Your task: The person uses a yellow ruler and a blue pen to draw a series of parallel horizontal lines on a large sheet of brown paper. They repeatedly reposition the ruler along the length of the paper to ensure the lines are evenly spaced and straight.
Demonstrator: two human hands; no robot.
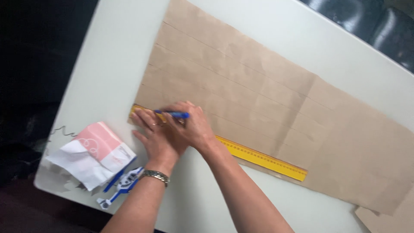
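A large sheet of brown paper (pixel 267 99) lies flat on the white counter (pixel 108 73), running diagonally from upper left to lower right. Several straight lines are ruled along its length, and fold creases cross it. A yellow ruler (pixel 263 159) lies along the near edge of the sheet, parallel to the ruled lines.

The left hand (pixel 156 137) rests palm down, fingers spread, on the left end of the ruler and presses it against the paper; it grips nothing. A ring shows on one finger, and a metal watch (pixel 155 175) sits on the wrist.

The right hand (pixel 193 126) crosses just above the left hand and is closed around a blue pen (pixel 173 114). The pen lies nearly level, pointing left, with its tip at the ruler's upper edge near the left end of the sheet. The two hands touch or overlap at the fingers.

At the left corner of the counter lies a pink and white tissue pack (pixel 101 149) with a loose white tissue (pixel 79 166). Just beside it is a blue and white tool (pixel 120 186), partly under the pack. A second piece of brown paper (pixel 388 220) shows at the lower right edge.
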